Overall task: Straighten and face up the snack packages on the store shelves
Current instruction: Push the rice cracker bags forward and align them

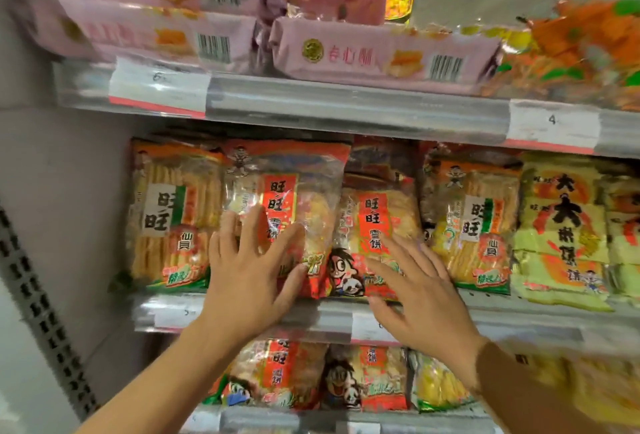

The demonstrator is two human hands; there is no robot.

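Note:
On the middle shelf stand several rice-cracker bags in a row. My left hand [251, 269] lies with fingers spread flat on the lower front of a clear bag with a red label [287, 191], which leans forward of its neighbours. My right hand [420, 290] has straight, spread fingers at the bottom of the bag beside it, a red-label bag with a cartoon child [375, 222]. Whether the right fingers touch that bag I cannot tell. An orange-and-green senbei bag [173, 215] stands left of my hands, a matching one [472, 219] to the right.
The middle shelf's rail [336, 316] with price tags runs under my hands. Pink biscuit packs [381, 56] lie on the upper shelf [346, 104]. Yellow cracker bags [564, 225] stand far right. More bags [311, 374] fill the shelf below. A white side panel [65, 191] closes the left.

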